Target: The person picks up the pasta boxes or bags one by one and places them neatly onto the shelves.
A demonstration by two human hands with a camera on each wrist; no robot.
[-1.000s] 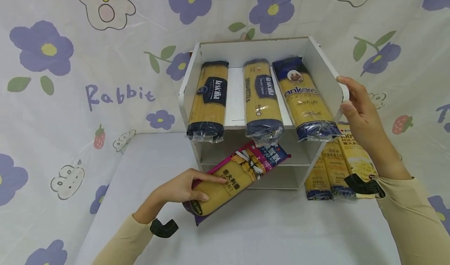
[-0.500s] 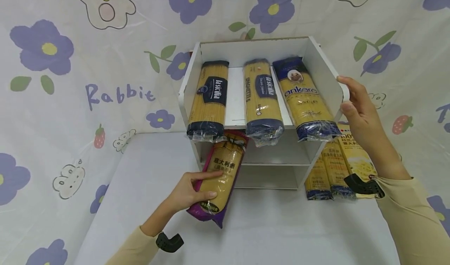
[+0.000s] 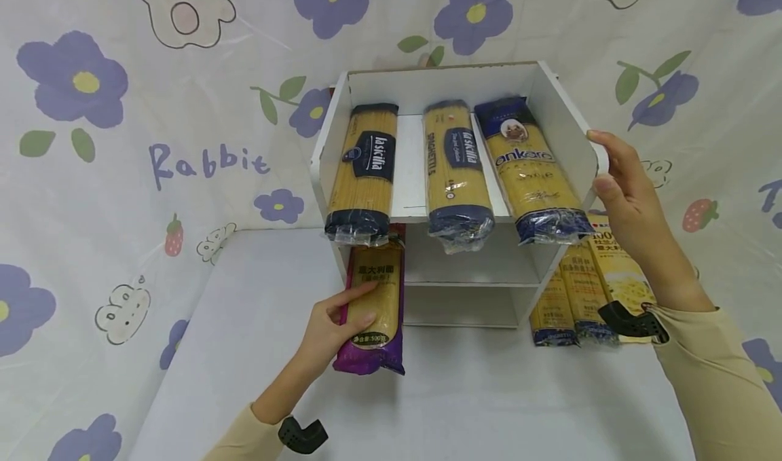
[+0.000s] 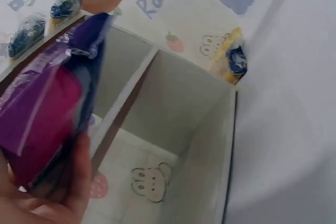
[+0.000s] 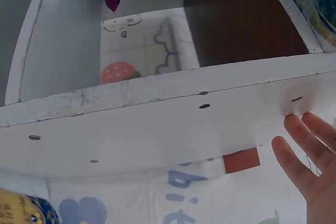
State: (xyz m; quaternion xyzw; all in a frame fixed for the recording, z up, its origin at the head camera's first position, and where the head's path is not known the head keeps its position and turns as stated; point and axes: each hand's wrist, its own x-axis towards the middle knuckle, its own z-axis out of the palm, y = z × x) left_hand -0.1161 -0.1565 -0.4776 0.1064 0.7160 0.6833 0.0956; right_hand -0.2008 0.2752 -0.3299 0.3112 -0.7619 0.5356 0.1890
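Note:
My left hand (image 3: 330, 325) grips the near end of a purple-edged pasta packet (image 3: 380, 305), thumb on its face. Its far end lies inside the left part of the middle compartment of a white shelf (image 3: 467, 286), hidden under the top tier. In the left wrist view the packet's pink and purple side (image 4: 50, 108) stands before the openings. My right hand (image 3: 629, 206) holds the front corner of the shelf's right side panel between thumb and fingers. In the right wrist view its fingertips (image 5: 294, 121) touch the panel's outer face.
On the top tier lie two la sicilia spaghetti packs (image 3: 364, 182) and an ankara pack (image 3: 531, 169), their ends overhanging the front edge. Several yellow pasta packs (image 3: 580, 291) lie right of the shelf. A patterned cloth (image 3: 183, 108) hangs behind the white table (image 3: 464, 393).
The pasta packet has swung from a slant to nearly straight on and slid into the left of the middle compartment, the left hand moving with it. The right hand has kept its place.

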